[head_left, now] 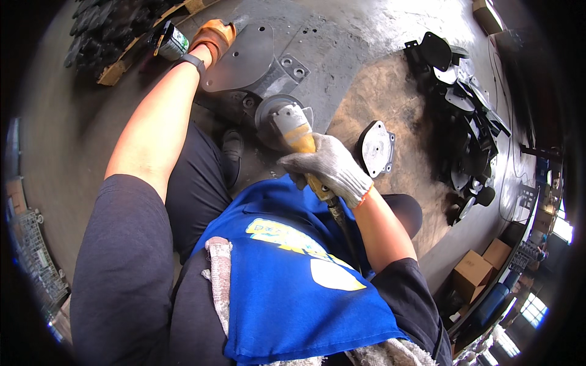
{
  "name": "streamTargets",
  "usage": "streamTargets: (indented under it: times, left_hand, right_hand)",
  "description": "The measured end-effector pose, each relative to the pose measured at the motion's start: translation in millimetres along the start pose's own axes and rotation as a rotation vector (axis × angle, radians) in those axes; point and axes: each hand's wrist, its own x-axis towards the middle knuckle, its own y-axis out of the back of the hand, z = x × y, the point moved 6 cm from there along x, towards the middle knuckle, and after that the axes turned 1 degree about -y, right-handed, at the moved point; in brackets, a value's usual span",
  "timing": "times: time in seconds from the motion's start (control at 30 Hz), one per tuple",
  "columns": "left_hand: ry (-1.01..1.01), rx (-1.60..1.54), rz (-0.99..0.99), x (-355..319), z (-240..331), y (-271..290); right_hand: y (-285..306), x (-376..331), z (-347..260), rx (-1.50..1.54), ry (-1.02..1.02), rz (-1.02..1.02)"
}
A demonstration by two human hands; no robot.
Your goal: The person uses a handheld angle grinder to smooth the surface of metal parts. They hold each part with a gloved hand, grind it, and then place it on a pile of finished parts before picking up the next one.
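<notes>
From the head camera, two plain brown cardboard boxes (pixel 478 268) stand at the lower right beside a dark bench edge, and another pale box (pixel 487 13) lies at the top right corner; at the upper left a small white and green can (pixel 173 41) lies tilted against a wooden pallet (pixel 125 61) stacked with dark, lumpy metal parts. A yellow and white printed patch shows on the blue apron (pixel 293 287) covering the person's lap, its cloth smooth against the frayed pale rag (pixel 220 274) tucked beside it. The right hand (pixel 332 168), in a knitted grey-white glove with an orange cuff, is wrapped tight around the yellow body of an angle grinder (pixel 293 128), fingers curled fully over the handle, a dark cable trailing from its rear toward the lap. The grinder's round guard and disc rest against the edge of a flat grey steel plate (pixel 244 58) on the concrete floor (pixel 73 122), near a bolted bracket with round holes. The left hand (pixel 213 35), in an orange glove with a dark wrist band, lies pressed on the far rim of that plate; whether its fingers curl under the edge cannot be told. A round, pale cast flange (pixel 375 148) stands just right of the gloved hand on a rusty brown sheet. A heap of black cut metal plates (pixel 458 91) lies well apart at right.
</notes>
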Motion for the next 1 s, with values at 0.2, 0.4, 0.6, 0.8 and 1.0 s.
streamTargets:
  times: [0.2, 0.4, 0.6, 0.8, 1.0]
  left_hand:
    - [0.186, -0.126, 0.059, 1, -23, -16]
    - [-0.171, 0.321, 0.006, -13, 21, 18]
    - [-0.008, 0.036, 0.015, -4, -4, 1]
    - [0.108, -0.153, 0.024, 0, -5, -4]
    - [0.125, -0.162, 0.034, 7, -11, -17]
  right_hand:
    - [-3, 1, 0, -0.02, 0.027, -0.014]
    - [0, 5, 7, -0.099, 0.016, 0.039]
    - [-1, -16, 6, 0.086, -0.03, -0.027]
    - [1, -10, -2, 0.135, -0.007, -0.029]
    - [3, -15, 5, 0.178, -0.012, -0.011]
